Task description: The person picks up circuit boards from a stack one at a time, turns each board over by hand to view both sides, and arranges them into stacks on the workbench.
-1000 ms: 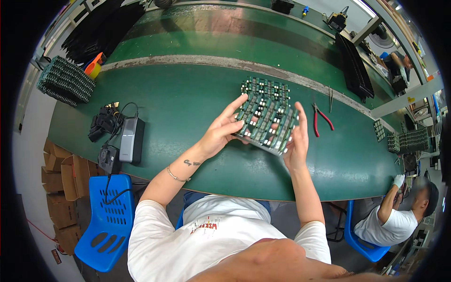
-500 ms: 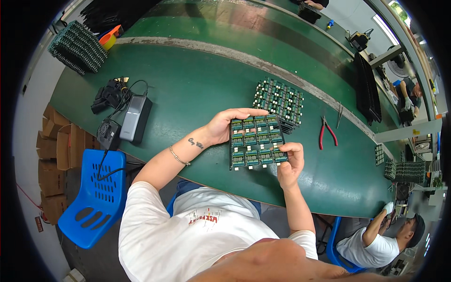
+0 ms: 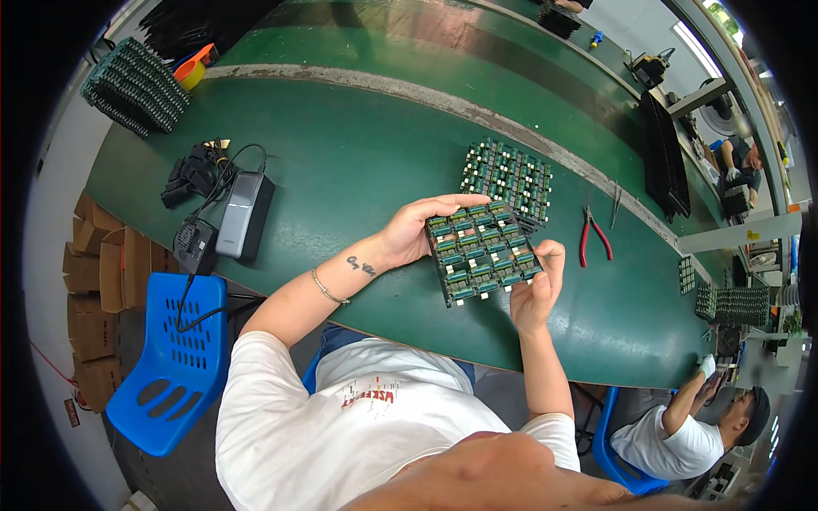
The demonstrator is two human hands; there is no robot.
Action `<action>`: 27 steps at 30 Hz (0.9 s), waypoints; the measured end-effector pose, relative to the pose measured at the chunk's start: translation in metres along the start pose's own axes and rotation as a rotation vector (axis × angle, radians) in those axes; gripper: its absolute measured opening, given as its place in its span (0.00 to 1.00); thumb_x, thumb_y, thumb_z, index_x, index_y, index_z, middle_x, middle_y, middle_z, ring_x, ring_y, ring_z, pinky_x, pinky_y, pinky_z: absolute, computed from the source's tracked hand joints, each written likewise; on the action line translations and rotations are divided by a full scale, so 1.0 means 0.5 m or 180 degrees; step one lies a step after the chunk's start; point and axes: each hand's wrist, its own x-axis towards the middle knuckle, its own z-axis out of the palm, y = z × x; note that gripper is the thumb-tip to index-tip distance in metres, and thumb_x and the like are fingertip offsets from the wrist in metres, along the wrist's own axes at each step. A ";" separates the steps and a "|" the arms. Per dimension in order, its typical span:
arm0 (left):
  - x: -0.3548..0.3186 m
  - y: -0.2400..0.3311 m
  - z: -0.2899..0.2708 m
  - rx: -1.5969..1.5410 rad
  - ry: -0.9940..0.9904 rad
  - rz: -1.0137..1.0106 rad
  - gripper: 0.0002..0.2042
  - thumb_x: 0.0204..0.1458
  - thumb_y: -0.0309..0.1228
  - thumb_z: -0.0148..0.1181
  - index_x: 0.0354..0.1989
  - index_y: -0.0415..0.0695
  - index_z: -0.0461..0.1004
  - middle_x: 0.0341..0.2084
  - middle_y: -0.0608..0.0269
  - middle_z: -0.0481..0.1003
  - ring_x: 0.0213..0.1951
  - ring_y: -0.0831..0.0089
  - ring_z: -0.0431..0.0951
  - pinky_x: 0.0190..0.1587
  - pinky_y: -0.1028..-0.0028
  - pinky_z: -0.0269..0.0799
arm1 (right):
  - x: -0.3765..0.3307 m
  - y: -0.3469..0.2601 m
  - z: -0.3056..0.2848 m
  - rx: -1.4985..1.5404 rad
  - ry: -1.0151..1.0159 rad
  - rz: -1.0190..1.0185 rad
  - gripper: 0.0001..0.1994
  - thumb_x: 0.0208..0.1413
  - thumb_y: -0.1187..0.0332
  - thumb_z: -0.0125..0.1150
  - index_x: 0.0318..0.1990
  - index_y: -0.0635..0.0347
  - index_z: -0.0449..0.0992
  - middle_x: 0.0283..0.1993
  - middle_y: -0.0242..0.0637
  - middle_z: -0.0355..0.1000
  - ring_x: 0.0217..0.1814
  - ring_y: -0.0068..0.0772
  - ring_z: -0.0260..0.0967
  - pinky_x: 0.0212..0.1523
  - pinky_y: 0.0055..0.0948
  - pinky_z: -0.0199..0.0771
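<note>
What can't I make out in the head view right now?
All in the head view:
Underside of the held board panel: faces away from the camera.
Some fingers of the left hand: hidden behind that panel.
Near side of the board stack: partly covered by the panel.
Far end of the black pile: cut off by the upper edge.

Head-worn fisheye view, facing steeply down
From above the wearer's white shirt [image 3: 290, 413], low in frame, the camera looks closely onto the left hand [image 3: 411, 230] and right hand [image 3: 537, 298], near centre; the green table [image 3: 358, 145] stretches toward the upper edge.
</note>
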 end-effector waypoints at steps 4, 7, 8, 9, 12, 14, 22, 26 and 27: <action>-0.003 0.000 0.005 0.0047 0.0017 -0.0027 0.24 0.52 0.30 0.41 0.59 0.38 0.59 0.54 0.52 0.66 0.49 0.69 0.71 0.52 0.73 0.66 | 0.008 -0.004 0.001 0.0057 0.0112 0.0036 0.21 0.54 0.53 0.51 0.45 0.56 0.56 0.37 0.38 0.68 0.33 0.23 0.66 0.34 0.18 0.65; -0.003 -0.002 0.007 0.0001 0.0087 -0.0066 0.23 0.52 0.30 0.40 0.59 0.38 0.59 0.52 0.54 0.68 0.50 0.70 0.71 0.50 0.74 0.67 | 0.014 -0.015 0.007 0.0131 0.0231 0.0214 0.17 0.55 0.54 0.48 0.43 0.56 0.59 0.34 0.37 0.68 0.32 0.22 0.66 0.33 0.18 0.64; -0.004 -0.002 0.008 -0.0013 0.0112 -0.0078 0.23 0.52 0.30 0.40 0.59 0.38 0.59 0.51 0.54 0.68 0.50 0.70 0.71 0.50 0.74 0.67 | 0.016 -0.016 0.007 0.0158 0.0270 0.0273 0.16 0.56 0.54 0.47 0.43 0.56 0.60 0.33 0.36 0.68 0.32 0.22 0.66 0.32 0.18 0.64; -0.003 -0.002 0.010 -0.0006 0.0091 -0.0104 0.23 0.52 0.30 0.40 0.59 0.38 0.59 0.51 0.54 0.68 0.50 0.70 0.71 0.50 0.74 0.67 | 0.018 -0.016 0.004 0.0153 0.0300 0.0257 0.16 0.56 0.54 0.47 0.43 0.56 0.60 0.33 0.36 0.68 0.32 0.22 0.66 0.32 0.18 0.64; -0.004 -0.004 0.018 0.0073 0.0105 0.0096 0.23 0.52 0.30 0.42 0.58 0.38 0.59 0.46 0.54 0.71 0.47 0.70 0.73 0.47 0.76 0.69 | 0.024 -0.016 -0.004 0.0720 0.0462 0.0518 0.14 0.56 0.58 0.45 0.42 0.56 0.64 0.34 0.35 0.68 0.29 0.20 0.63 0.29 0.16 0.62; -0.004 -0.007 0.017 0.0102 0.0073 0.0126 0.23 0.52 0.31 0.43 0.58 0.38 0.59 0.44 0.54 0.72 0.46 0.70 0.73 0.46 0.76 0.70 | 0.030 -0.011 -0.026 0.1387 0.0267 0.0931 0.14 0.57 0.56 0.43 0.41 0.55 0.66 0.32 0.34 0.68 0.25 0.20 0.62 0.26 0.15 0.60; -0.022 -0.012 0.004 0.0308 -0.0859 0.0021 0.17 0.50 0.27 0.51 0.50 0.42 0.65 0.41 0.57 0.72 0.38 0.70 0.77 0.41 0.76 0.73 | 0.049 0.003 -0.037 0.2478 -0.0182 0.1821 0.28 0.57 0.40 0.35 0.52 0.53 0.64 0.34 0.40 0.72 0.30 0.29 0.69 0.32 0.32 0.71; -0.022 -0.014 0.004 0.0297 -0.0784 0.0329 0.15 0.48 0.27 0.54 0.46 0.43 0.65 0.40 0.57 0.71 0.38 0.69 0.77 0.42 0.74 0.73 | 0.054 -0.042 0.010 0.2211 0.0156 0.1662 0.34 0.55 0.35 0.30 0.56 0.54 0.61 0.43 0.45 0.70 0.41 0.36 0.70 0.40 0.38 0.73; -0.021 -0.014 0.004 0.0227 -0.0739 0.0426 0.15 0.47 0.27 0.55 0.45 0.43 0.66 0.40 0.58 0.71 0.38 0.69 0.77 0.43 0.74 0.72 | 0.053 -0.049 0.020 0.2028 0.0399 0.1646 0.37 0.55 0.34 0.28 0.58 0.54 0.59 0.47 0.47 0.69 0.45 0.38 0.69 0.43 0.39 0.72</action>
